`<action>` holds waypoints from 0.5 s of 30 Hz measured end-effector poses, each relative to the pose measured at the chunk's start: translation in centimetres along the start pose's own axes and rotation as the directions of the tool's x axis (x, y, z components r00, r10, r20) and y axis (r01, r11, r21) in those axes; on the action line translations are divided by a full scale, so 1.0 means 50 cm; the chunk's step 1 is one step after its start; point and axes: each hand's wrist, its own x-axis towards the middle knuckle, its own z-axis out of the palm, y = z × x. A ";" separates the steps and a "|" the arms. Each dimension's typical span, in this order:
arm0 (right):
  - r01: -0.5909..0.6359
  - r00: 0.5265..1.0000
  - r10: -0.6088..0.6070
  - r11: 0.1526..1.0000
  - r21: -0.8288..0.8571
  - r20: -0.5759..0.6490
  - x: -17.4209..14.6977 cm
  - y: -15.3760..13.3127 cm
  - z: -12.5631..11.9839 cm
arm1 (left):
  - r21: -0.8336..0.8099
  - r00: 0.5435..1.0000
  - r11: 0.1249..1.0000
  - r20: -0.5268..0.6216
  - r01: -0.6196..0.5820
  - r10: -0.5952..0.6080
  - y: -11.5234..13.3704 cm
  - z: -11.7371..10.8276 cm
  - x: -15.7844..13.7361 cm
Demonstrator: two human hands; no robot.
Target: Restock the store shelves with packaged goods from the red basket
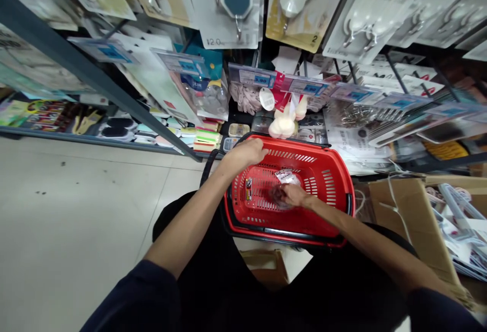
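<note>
Packet (288, 176) sits low in the red basket (341, 171), seemingly clamped in the grip of the right hand (294, 195), while the left hand (246, 153), its grip unclear, touches the far-left rim, where uneven pressure could tip everything.

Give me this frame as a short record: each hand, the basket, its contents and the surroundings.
Left hand: at the far rim of the red basket, toward its left end; grip unclear
Right hand: inside the basket, at a dark, blurred item
Basket position: in front of the person's legs, beside the shelving
Also in basket: white printed label
Ahead: hanging packs, blue price tags
Right side: open cardboard box
</note>
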 end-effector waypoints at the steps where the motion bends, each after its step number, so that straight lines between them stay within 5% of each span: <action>1: 0.070 0.998 -0.070 0.997 -0.014 0.001 -0.006 -0.004 -0.025 | 0.014 0.996 0.997 0.046 -0.081 0.080 0.005 -0.002 -0.002; 4: 0.338 0.928 -0.358 0.925 -0.171 -0.102 -0.034 -0.028 -0.086 | 0.041 0.959 0.974 0.191 -0.223 0.211 0.015 -0.012 -0.006; 8: 0.489 0.711 -0.643 0.742 -0.458 -0.283 -0.069 -0.064 -0.115 | -0.107 0.983 0.989 0.142 -0.105 0.120 -0.011 -0.013 -0.002; 12: 0.543 0.582 -0.668 0.744 -0.389 -0.463 -0.085 -0.067 -0.127 | -0.196 0.968 0.978 0.249 0.076 -0.025 -0.042 0.016 -0.010; 15: 0.564 0.509 -0.462 0.816 -0.124 -0.726 -0.096 -0.065 -0.155 | -0.330 0.969 0.944 0.241 0.032 0.052 -0.029 0.037 -0.027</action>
